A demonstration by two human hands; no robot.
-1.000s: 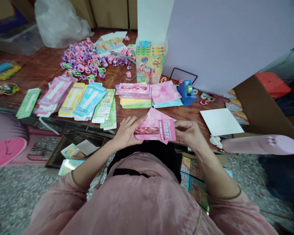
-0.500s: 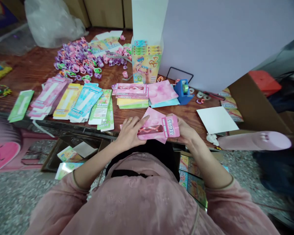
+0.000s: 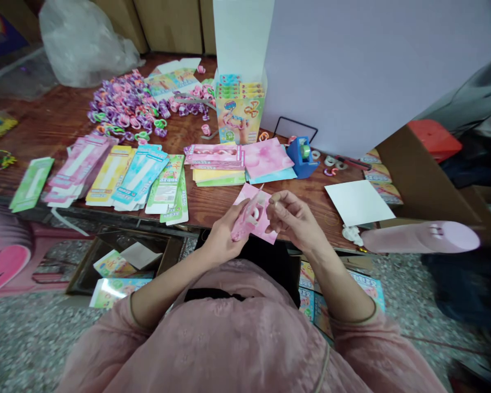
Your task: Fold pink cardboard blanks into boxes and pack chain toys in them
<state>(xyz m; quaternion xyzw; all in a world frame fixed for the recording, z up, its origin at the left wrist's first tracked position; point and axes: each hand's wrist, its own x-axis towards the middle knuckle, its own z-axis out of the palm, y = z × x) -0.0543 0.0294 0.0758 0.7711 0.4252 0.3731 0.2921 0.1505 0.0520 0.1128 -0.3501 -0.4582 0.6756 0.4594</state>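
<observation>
Standing edgewise, pink packet [image 3: 251, 219] (white-windowed)

left grip [image 3: 225, 236]: fingers wrapped round pink carton [image 3: 250, 219], held tilted over near table [image 3: 213, 204] edge | right grip [image 3: 293, 219]: fingertips pinched at carton's upper right flap | left of grips: flat carton blanks [image 3: 137, 173] fanned on table | behind: pink sheet stack [image 3: 268, 155], blue tape dispenser [image 3: 301, 156] just beside it | right: white sheet [image 3: 358, 202], flat on table

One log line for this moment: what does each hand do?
left hand: holds pink box | right hand: at box end, grip unclear | over table edge | nearby: blue tape dispenser
</observation>
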